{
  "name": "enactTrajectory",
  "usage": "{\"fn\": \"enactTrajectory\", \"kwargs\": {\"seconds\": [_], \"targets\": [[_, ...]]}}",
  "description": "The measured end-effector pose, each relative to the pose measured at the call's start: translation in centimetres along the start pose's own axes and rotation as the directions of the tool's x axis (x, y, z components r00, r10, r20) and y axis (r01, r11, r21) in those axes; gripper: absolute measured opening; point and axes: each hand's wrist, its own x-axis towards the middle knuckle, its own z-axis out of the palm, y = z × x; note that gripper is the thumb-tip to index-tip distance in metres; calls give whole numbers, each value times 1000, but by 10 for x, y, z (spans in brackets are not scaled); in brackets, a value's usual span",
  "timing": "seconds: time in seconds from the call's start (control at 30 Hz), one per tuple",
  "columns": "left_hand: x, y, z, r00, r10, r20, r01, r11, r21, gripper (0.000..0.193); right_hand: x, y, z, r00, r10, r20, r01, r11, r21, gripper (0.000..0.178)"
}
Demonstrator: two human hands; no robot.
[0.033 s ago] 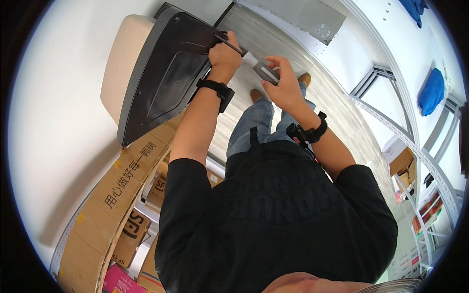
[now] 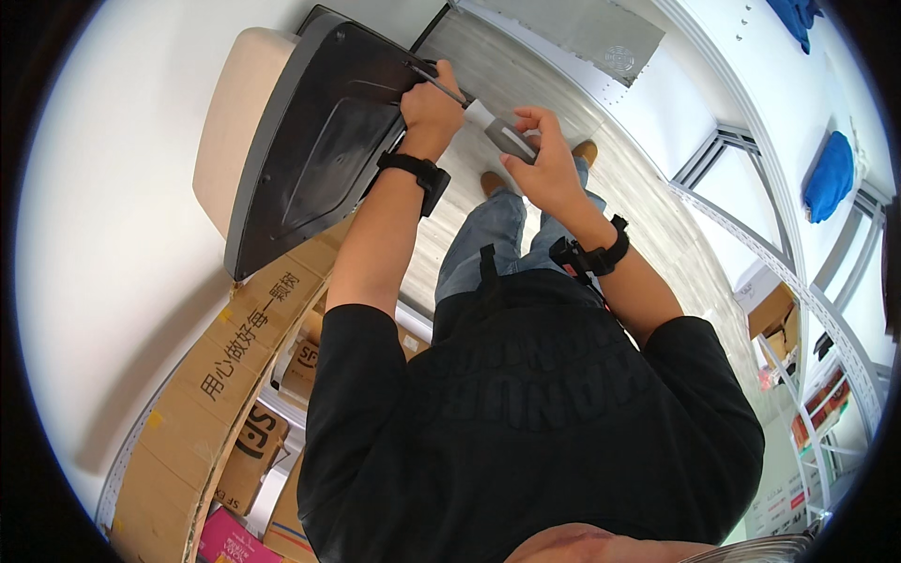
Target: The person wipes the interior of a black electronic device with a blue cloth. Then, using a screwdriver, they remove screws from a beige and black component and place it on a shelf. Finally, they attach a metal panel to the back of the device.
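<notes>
A bulky thing with a black plastic panel [image 2: 328,141] and a beige body [image 2: 242,122] stands on its side at the far left. My left hand [image 2: 433,114] is closed at the panel's right edge, its fingertips partly hidden. My right hand [image 2: 549,159] holds the grey and white handle of a screwdriver [image 2: 503,134], index finger and thumb apart around it. The thin shaft slants up and left across my left hand, and its tip meets the panel near the upper edge.
Under the black panel lies a long cardboard sheet [image 2: 211,394], with cardboard boxes [image 2: 253,455] and a pink box [image 2: 235,540] on shelving below. Metal rack frames [image 2: 741,225] stand at the right, with a blue cloth item [image 2: 828,176] nearby. Grey wood-look floor [image 2: 648,206] lies around my feet.
The screwdriver's handle has turned slightly in my right hand. My left hand and the black panel are in the same place.
</notes>
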Motion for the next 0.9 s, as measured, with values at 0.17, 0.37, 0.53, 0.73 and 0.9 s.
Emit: {"fn": "enactTrajectory", "kwargs": {"seconds": [0.17,0.37,0.53,0.73,0.9], "targets": [[1,-1,2,1000,5,-14,-5,1000,0,43,0,-3,-2,991,131,0,-125,940,319,43],[0,0,2,1000,0,-10,0,1000,4,48,10,-11,-10,975,220,22,-217,931,295,41],[1,-1,3,1000,6,-12,-6,1000,12,51,2,-2,0,990,-35,-139,65,975,213,41],[2,0,6,999,-10,-34,11,1000,15,53,5,-14,-19,940,324,109,-336,815,473,50],[6,-3,9,1000,1,-7,-1,1000,20,57,1,-9,-7,975,215,-56,-175,899,400,47]]}}
